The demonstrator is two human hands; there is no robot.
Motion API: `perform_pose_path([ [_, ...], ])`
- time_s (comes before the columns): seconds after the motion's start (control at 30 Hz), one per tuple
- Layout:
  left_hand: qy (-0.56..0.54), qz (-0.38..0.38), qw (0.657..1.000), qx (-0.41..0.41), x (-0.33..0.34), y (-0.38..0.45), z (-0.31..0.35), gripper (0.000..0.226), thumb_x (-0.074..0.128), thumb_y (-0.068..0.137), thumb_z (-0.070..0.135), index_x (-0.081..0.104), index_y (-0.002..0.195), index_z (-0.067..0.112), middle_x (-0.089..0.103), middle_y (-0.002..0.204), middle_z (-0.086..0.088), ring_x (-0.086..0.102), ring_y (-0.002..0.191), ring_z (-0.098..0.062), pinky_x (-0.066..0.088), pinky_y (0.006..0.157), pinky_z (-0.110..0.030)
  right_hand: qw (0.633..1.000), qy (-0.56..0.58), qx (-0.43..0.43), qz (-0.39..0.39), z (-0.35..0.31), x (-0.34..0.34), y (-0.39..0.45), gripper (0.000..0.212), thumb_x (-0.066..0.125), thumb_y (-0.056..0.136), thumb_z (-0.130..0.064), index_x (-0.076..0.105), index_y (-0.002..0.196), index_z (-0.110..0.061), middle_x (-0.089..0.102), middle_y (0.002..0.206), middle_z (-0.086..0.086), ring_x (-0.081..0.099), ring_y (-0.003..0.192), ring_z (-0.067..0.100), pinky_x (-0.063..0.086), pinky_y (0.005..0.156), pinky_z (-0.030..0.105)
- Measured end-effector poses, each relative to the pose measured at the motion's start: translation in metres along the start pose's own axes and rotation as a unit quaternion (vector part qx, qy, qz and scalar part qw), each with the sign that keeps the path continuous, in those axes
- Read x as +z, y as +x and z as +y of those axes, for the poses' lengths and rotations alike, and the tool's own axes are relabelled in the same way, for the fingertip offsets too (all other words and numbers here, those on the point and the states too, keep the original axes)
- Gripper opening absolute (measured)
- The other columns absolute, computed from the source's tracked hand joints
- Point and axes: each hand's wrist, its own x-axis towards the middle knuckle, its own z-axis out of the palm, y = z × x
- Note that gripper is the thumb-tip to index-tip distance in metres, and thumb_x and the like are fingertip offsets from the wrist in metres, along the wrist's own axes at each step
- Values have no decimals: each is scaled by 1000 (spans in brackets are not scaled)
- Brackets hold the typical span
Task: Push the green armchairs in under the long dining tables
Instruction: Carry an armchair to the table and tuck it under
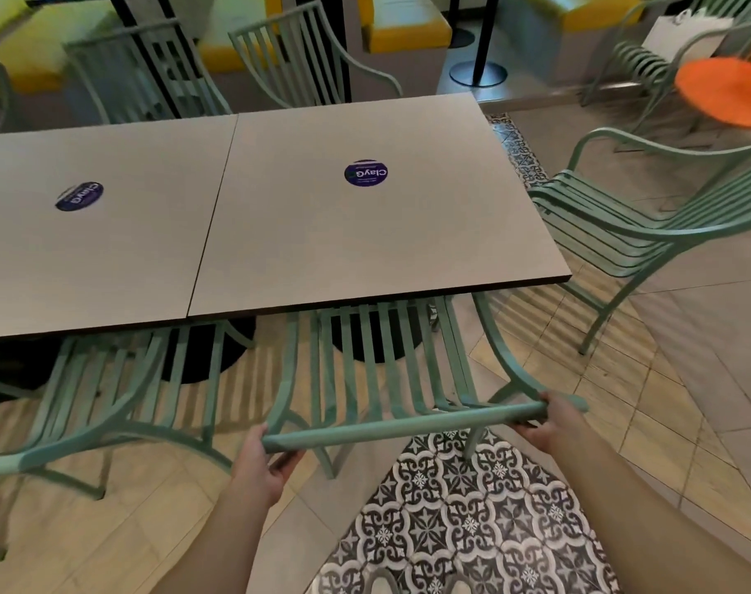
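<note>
A green armchair [378, 370] is standing at the lower centre of the frame, its slatted seat reaching partly under the near edge of the long counter [279, 216], its top rail lying across the frame just below the counter edge. The left hand [260, 463] is closing around the left end of that rail, fingers curling underneath, and the right hand [551, 420] is gripping the right end in the same way.

A second green armchair [108, 400] is sitting to its left at the lower left, also tucked partly beneath the counter. A third green armchair [631, 220] is standing at the right of the frame, just beside the counter's end and angled away from it. Two more green armchairs [288, 57] are lining the counter's far side in the upper left.

The counter is showing as two pale slabs butted together, each carrying a round purple sticker [365, 173]. An orange seat [725, 94] is appearing at the upper right, and yellow benches [408, 32] are running along the top. Patterned floor tiles [464, 516] are spreading under the person at the bottom centre.
</note>
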Motion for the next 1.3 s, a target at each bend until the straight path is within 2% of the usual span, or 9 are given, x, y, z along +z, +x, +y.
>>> perform_pose_path([
  [0.07, 4, 6, 1000, -1, 7, 2, -1, 48, 55, 98, 24, 41, 137, 1, 50, 131, -29, 60, 91, -38, 51, 82, -41, 1000, -3, -6, 1, -6, 7, 3, 51, 58, 93, -16, 37, 138, -6, 47, 131, 19, 50, 120, 40, 45, 94, 60],
  [0.23, 2, 35, 999, 1, 19, 7, 2, 48, 57, 96, 21, 41, 137, 3, 52, 130, -28, 58, 105, -40, 52, 81, -41, 1000, -11, -3, 4, -15, 22, 12, 52, 55, 94, -17, 35, 140, -6, 48, 132, 19, 51, 120, 39, 45, 95, 60],
  [0.47, 3, 60, 998, 1, 22, 5, 0, 48, 59, 94, 20, 42, 136, 5, 52, 129, -27, 61, 92, -38, 52, 77, -40, 1000, 3, -17, 6, -10, 17, 16, 52, 59, 91, -18, 38, 137, -9, 49, 127, 21, 55, 111, 41, 49, 83, 61],
  [0.6, 10, 61, 998, 2, 18, 2, 5, 48, 60, 93, 21, 43, 135, 5, 51, 130, -26, 60, 99, -39, 53, 74, -40, 1000, -1, -21, -2, -6, 16, 13, 53, 58, 92, -17, 35, 139, -8, 47, 130, 22, 53, 113, 42, 49, 86, 61],
  [0.77, 21, 59, 998, 12, 15, 3, 13, 47, 61, 93, 22, 45, 134, 6, 53, 129, -25, 61, 96, -38, 53, 65, -38, 999, -18, -19, -21, 0, 13, 8, 52, 57, 93, -16, 34, 140, -10, 45, 131, 20, 50, 119, 42, 47, 95, 59],
  [0.9, 26, 53, 998, 5, 16, 3, 13, 45, 61, 93, 23, 45, 133, 7, 54, 128, -24, 61, 104, -38, 54, 70, -38, 999, -33, -9, -30, -2, 12, 9, 50, 56, 94, -15, 35, 138, -6, 46, 126, 20, 49, 120, 42, 46, 96, 59],
  [1.0, 29, 47, 998, 4, 15, 1, 12, 44, 60, 94, 23, 45, 132, 7, 55, 127, -24, 61, 108, -39, 54, 76, -39, 999, -40, -7, -32, -3, 11, 8, 51, 57, 93, -16, 35, 139, -7, 45, 129, 20, 49, 119, 41, 47, 94, 59],
  [1.13, 35, 43, 998, 6, 14, 0, 12, 39, 60, 94, 23, 45, 127, 7, 56, 126, -24, 61, 107, -40, 54, 77, -40, 999, -35, -8, -28, -2, 13, 9, 52, 57, 93, -16, 34, 140, -6, 46, 130, 21, 51, 119, 41, 46, 96, 59],
  [1.3, 46, 38, 998, 8, 9, 1, 14, 43, 63, 92, 25, 48, 128, 8, 57, 122, -23, 65, 98, -37, 62, 62, -41, 999, -25, -1, -25, -2, 13, 14, 53, 57, 93, -16, 35, 139, -4, 48, 129, 19, 53, 116, 40, 48, 90, 59],
])
